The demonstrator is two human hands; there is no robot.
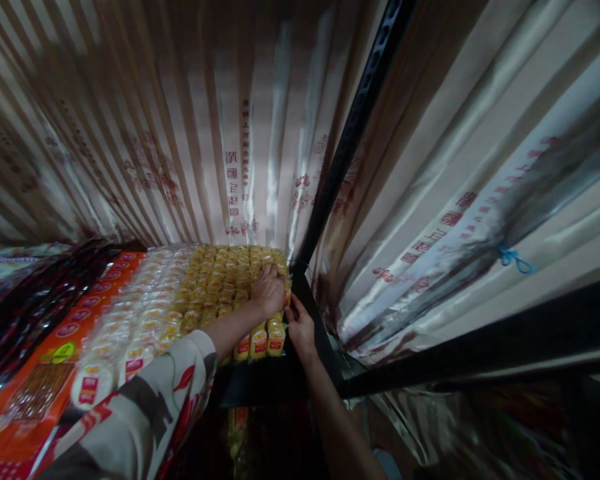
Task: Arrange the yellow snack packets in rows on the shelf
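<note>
Rows of small yellow wrapped snack packets point(215, 283), some with red labels, cover the right end of a dark shelf point(260, 387). Reaching across them from the left, my left hand point(270, 292) has its fingers bent down over a packet in the right-hand row; the fingertips are partly hidden. My right hand point(301, 328) is at the right edge of the same row, its thumb and fingers closed at the side of a yellow snack packet point(287, 298) between the two hands. Dim light and blur hide the exact grip.
Left of the yellow packets are clear-wrapped white round packs point(145, 310), orange bags point(67, 353) and dark shiny packages point(35, 307). A black shelf post point(350, 133) rises behind my right hand. Pleated printed curtains point(260, 133) hang at the back, a blue tie point(516, 259) on the right.
</note>
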